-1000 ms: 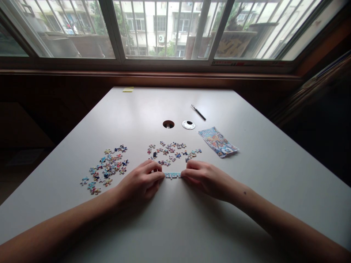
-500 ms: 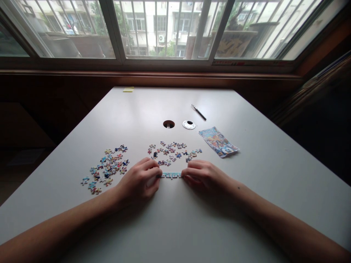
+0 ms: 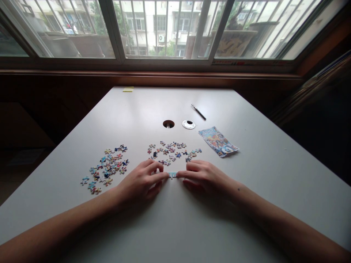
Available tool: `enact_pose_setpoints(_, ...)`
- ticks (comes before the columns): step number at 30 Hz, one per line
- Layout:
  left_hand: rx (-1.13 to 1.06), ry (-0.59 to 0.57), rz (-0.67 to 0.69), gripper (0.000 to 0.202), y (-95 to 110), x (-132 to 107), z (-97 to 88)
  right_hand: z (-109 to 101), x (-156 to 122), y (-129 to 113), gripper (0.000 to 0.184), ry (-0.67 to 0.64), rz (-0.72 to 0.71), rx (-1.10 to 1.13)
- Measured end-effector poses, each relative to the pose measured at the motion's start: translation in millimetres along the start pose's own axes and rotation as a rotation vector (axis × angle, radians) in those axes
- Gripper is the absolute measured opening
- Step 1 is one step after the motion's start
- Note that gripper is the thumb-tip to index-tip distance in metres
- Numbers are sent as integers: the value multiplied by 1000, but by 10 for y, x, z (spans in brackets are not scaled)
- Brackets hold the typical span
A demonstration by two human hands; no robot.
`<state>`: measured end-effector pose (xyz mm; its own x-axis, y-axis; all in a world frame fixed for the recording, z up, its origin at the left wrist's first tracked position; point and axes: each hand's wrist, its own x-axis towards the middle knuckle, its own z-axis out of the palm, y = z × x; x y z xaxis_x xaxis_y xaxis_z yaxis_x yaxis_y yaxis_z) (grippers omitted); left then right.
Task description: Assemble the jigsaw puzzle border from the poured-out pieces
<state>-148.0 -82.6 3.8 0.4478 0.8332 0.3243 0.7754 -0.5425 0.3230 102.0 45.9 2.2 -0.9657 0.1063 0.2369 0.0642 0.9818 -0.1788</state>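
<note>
A short strip of joined jigsaw puzzle pieces [image 3: 172, 175], pale blue, lies flat on the white table, its two ends covered by fingers. My left hand [image 3: 144, 178] is closed on the left end, its index finger stretched over the pieces and its thumb lower down. From the other side my right hand [image 3: 204, 176] is closed on the right end, index finger pressed on top and the other fingers curled. Just beyond the hands lie loose puzzle pieces [image 3: 171, 149] in a scattered group. A denser pile of puzzle pieces [image 3: 109, 166] is left of my left hand.
A colourful printed picture sheet [image 3: 218, 141] rests on the table [image 3: 175, 226] at the right. Farther back are a dark pen [image 3: 198, 112], a round silver cover [image 3: 188, 124] and a round hole [image 3: 168, 124]. A yellow sticky note [image 3: 128, 89] marks the far edge, below the window.
Both index fingers have slid inward along the strip, so less of its middle shows. My left fingers have spread a little from their tighter pinch. The loose pieces stay where they were.
</note>
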Motion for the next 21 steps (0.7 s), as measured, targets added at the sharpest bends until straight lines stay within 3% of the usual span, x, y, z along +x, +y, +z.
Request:
enact_pose_setpoints(7, -30, -28, 15, 35, -15, 8, -17, -4, 20, -14, 25, 4, -3, -23)
enact_pose_setpoints(13, -124, 39, -35, 37, -12, -5, -4, 24, -1, -7, 21, 81, 72, 120)
enact_pose_setpoints(21, -51, 70, -171, 13, -17, -9, 6, -1, 26, -16, 10, 70, 123, 175)
